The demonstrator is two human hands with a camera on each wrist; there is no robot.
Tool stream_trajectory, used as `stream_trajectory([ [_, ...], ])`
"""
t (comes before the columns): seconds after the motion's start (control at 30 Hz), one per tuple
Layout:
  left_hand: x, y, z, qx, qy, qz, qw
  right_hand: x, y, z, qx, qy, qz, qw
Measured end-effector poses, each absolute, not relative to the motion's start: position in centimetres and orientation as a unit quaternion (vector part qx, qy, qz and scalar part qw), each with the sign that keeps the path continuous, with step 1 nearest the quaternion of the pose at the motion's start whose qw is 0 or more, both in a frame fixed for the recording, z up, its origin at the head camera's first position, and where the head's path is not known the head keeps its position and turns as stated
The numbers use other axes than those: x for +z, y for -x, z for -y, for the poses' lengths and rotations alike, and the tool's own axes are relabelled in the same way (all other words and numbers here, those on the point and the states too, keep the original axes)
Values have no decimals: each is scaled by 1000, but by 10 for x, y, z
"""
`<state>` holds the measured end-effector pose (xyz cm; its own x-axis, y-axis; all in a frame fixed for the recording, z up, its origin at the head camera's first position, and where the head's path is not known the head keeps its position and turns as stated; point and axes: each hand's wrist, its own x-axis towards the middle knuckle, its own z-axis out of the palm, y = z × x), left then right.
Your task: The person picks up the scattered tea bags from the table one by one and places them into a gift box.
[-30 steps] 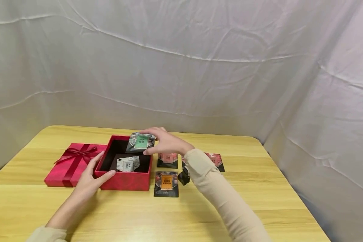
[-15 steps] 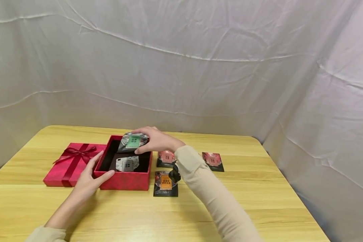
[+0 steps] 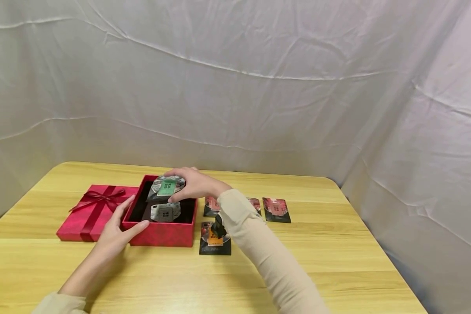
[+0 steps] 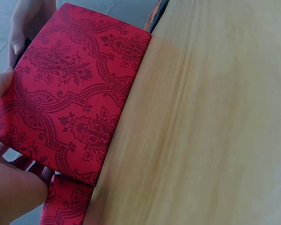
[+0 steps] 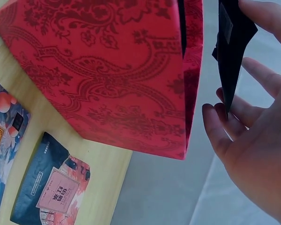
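Observation:
My right hand [image 3: 198, 184] pinches a tea sachet [image 3: 167, 187] with a green label above the back of the open red box [image 3: 162, 235]. In the right wrist view this sachet [image 5: 230, 51] appears nearly edge-on, just beyond the box rim, with thumb and fingers at its edges. My left hand [image 3: 115, 233] holds the box at its near left corner, thumb at the front rim and fingers along the left side. Inside the box, toward the front, lies a tea sachet [image 3: 165, 213] with a grey label.
A red lid [image 3: 72, 226] with a dark red bow lies left of the box. To its right are a tea sachet [image 3: 215, 250] with an orange label and pink-label sachets [image 3: 276, 210], partly behind the right arm. A pale cloth [image 3: 235, 109] hangs behind the table.
My right hand has moved left with the green-label sachet, bringing it farther over the box. The left hand keeps its hold on the box corner.

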<state>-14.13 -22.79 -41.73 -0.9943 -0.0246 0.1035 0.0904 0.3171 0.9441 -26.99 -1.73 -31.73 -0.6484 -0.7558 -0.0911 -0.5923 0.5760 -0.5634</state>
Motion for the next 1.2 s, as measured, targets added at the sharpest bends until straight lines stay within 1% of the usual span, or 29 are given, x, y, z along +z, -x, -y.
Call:
stream_trajectory([
  [0.33,-420,140,228,-579,20,813,53,-325,265,29,-209,386,-885,155],
  [0.53,-420,141,227,-587,25,807,58,-330,263,35,-184,382,-891,163],
  [0.9,-421,141,228,-586,21,809,47,-338,261,41,-173,390,-890,160],
  [1.2,-423,143,224,-587,24,807,55,-341,261,38,-177,390,-888,167],
])
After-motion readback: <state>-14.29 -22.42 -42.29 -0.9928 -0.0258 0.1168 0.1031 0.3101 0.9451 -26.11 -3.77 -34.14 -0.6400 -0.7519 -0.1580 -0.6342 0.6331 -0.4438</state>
